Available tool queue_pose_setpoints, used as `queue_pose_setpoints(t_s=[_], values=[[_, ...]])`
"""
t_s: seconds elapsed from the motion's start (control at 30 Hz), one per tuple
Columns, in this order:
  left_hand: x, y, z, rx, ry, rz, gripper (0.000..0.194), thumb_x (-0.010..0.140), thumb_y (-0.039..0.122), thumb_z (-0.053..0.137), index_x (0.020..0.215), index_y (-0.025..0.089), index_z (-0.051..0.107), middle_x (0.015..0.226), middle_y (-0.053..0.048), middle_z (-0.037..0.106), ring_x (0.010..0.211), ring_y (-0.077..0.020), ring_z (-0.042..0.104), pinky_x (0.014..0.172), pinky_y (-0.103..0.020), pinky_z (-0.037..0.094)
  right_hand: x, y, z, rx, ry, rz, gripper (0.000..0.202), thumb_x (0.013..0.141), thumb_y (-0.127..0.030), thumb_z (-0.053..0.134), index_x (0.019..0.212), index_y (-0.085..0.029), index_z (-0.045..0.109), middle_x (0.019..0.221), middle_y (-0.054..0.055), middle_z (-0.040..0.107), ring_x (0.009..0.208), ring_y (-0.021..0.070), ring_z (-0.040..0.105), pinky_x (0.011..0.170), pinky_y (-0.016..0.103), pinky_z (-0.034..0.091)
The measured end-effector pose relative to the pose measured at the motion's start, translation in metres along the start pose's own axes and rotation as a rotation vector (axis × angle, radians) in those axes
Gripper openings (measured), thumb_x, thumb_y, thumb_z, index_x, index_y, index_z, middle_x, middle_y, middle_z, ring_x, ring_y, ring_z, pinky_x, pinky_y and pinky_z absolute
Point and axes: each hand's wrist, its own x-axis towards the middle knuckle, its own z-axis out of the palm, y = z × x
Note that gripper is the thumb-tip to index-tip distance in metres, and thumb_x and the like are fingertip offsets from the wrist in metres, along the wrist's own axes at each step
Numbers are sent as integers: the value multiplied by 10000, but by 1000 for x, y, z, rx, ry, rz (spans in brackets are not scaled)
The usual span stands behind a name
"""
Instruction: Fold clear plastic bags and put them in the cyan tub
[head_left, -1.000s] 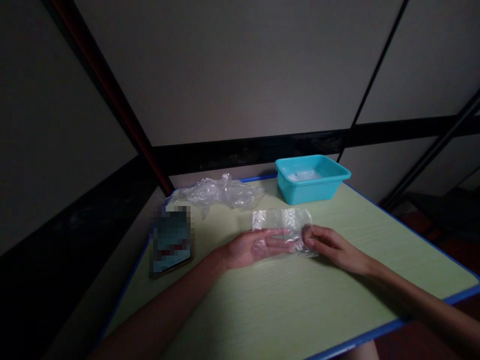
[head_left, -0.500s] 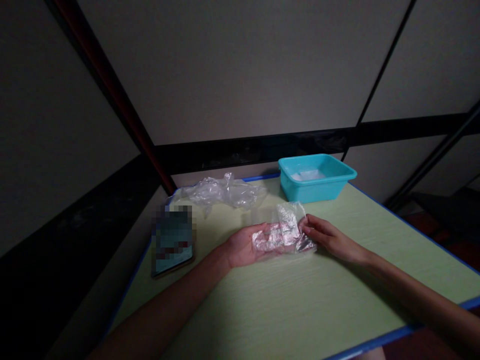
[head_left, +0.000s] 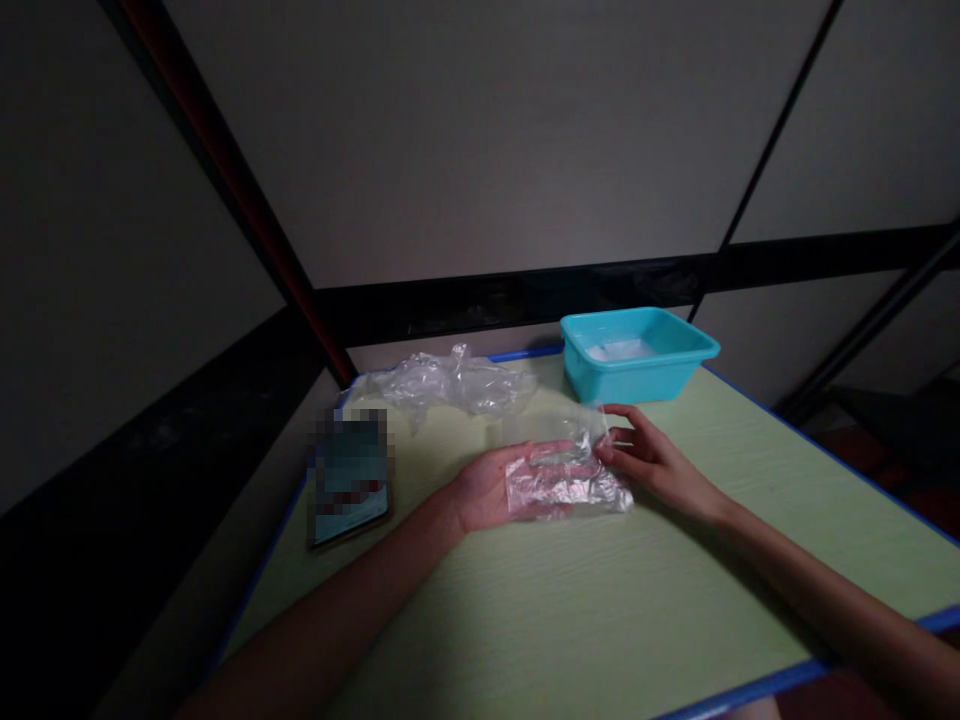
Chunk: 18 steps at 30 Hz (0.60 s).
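A clear, shiny plastic bag (head_left: pixel 570 485) lies over the palm and fingers of my left hand (head_left: pixel 495 487), above the green table (head_left: pixel 525 620). The left palm faces up with the fingers stretched out beneath the plastic. At the bag's right edge, my right hand (head_left: pixel 649 460) pinches the plastic between thumb and fingers, while its index finger reaches along the upper corner. Behind the hands, a crumpled heap of clear plastic (head_left: pixel 457 385) rests near the back edge.
At the back right of the table stands a turquoise basin (head_left: pixel 634 380) with something whitish inside. A phone-like device (head_left: pixel 351 480), partly pixelated, leans at the left edge. A panelled wall (head_left: pixel 510 140) rises behind the table.
The plastic over my left hand is flatter, and its crinkled upper fold has come down. My right hand's fingers have spread a little at the bag's edge. The view has shifted slightly.
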Motion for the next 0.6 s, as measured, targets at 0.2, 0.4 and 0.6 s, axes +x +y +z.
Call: queue_pose_setpoints(t_s=[0.2,0.4,0.6], values=[[-1,1,4,24,99,50,388,828,266,414,1169,79,428,1022,-151,608,960,-231,571,857,-364,366,-1,13,5,-205,160,-101,509,738,-278,533,1192,-222,311,736,-12,520,570,113,487,478,223,415],[-3,7,8,271,354,269,317,727,130,516,1038,73,484,906,-133,646,880,-220,605,824,-339,408,-3,19,6,-456,223,-131,499,743,-239,481,1219,-186,342,730,10,563,597,133,519,511,238,428],[1,9,-1,804,760,565,436,655,142,587,1066,113,447,731,-33,641,691,-163,618,635,-256,458,-4,16,6,-602,221,-118,478,744,-186,456,1207,-175,339,705,1,565,542,126,495,515,247,408]])
